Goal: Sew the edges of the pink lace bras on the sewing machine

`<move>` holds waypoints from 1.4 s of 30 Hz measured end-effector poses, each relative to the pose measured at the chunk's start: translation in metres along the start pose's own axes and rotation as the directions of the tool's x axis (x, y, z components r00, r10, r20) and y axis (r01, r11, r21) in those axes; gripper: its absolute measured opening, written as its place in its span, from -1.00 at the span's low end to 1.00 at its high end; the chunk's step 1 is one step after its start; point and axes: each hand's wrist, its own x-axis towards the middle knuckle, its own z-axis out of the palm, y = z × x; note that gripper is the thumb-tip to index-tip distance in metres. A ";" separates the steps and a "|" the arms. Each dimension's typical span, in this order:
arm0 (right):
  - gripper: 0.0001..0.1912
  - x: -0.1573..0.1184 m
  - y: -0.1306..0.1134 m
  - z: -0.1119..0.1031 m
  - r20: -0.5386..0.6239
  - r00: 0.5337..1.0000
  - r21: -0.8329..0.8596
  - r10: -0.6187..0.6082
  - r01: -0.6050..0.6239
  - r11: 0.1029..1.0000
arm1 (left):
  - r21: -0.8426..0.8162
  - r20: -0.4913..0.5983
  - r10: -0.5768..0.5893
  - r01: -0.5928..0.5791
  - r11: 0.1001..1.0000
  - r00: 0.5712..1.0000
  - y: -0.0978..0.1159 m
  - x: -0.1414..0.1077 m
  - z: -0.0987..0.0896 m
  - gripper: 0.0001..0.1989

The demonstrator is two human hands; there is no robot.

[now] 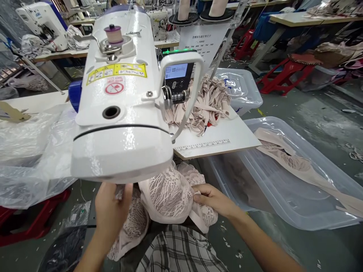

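Note:
A pale pink lace bra (170,192) hangs below the head of a white sewing machine (121,151), over my lap. My right hand (212,198) pinches the bra's edge at its right side, thumb and fingers closed on the fabric. My left hand (113,206) is under the left front of the machine head. Its fingertips are hidden behind the machine, beside the left lace cup (133,219), so I cannot make out what they grip. The needle area is out of sight beneath the head.
Beige fabric straps (204,102) lie heaped on the white tabletop (215,145) by a ruler strip. A clear plastic bin (283,196) with a bra in it stands at the right. Plastic sheeting (36,151) covers the left side. A red stool (283,73) stands behind.

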 end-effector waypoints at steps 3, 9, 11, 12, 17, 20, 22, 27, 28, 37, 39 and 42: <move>-0.63 -0.002 -0.030 0.010 0.096 0.986 -0.183 -0.137 0.152 0.971 | -0.222 -0.061 0.391 -0.395 0.892 0.918 0.049 -0.005 -0.006 -0.90; -0.81 -0.002 -0.088 0.048 0.510 0.857 -0.412 -0.068 0.313 0.856 | -0.480 0.529 0.536 -0.289 0.828 0.658 0.077 -0.008 0.001 -0.53; -0.81 0.005 -0.093 0.049 0.445 0.896 -0.507 -0.012 0.263 0.821 | -0.398 0.701 0.348 -0.063 0.915 0.622 0.059 -0.010 0.003 -0.67; -0.82 0.011 -0.093 0.048 0.371 0.929 -0.563 0.002 0.223 0.796 | -0.345 0.725 0.268 -0.003 0.939 0.635 0.048 -0.009 0.003 -0.64; -0.73 0.051 -0.085 0.036 0.095 0.990 -0.639 -0.103 0.140 0.757 | -0.169 0.654 -0.081 0.249 0.954 0.752 0.011 0.008 0.000 -0.56; -0.70 0.073 -0.080 0.031 0.032 0.994 -0.605 -0.106 0.104 0.789 | -0.136 0.585 -0.186 0.322 0.937 0.789 0.001 0.023 0.002 -0.59; -0.71 0.082 -0.077 0.029 0.000 0.995 -0.576 -0.096 0.078 0.814 | -0.152 0.527 -0.156 0.273 0.950 0.835 -0.005 0.030 0.006 -0.67; -0.64 0.092 -0.072 0.021 0.000 0.986 -0.517 -0.164 0.141 0.844 | -0.154 0.470 -0.114 0.208 0.966 0.875 -0.025 0.036 0.016 -0.74; -0.63 0.093 -0.072 0.020 -0.001 0.984 -0.513 -0.178 0.153 0.845 | -0.144 0.436 -0.100 0.179 0.973 0.894 -0.029 0.036 0.018 -0.74; -0.55 0.102 -0.089 0.021 -0.020 0.980 -0.529 -0.200 0.159 0.833 | -0.139 0.262 -0.122 0.163 0.977 0.957 -0.054 0.020 0.029 -0.57; -0.54 0.103 -0.091 0.020 -0.016 0.982 -0.525 -0.187 0.151 0.838 | -0.129 0.277 -0.125 0.166 0.978 0.953 -0.056 0.017 0.029 -0.58; -0.56 0.103 -0.089 0.018 -0.020 0.981 -0.518 -0.192 0.154 0.842 | -0.135 0.235 -0.147 0.182 0.974 0.961 -0.061 0.014 0.029 -0.61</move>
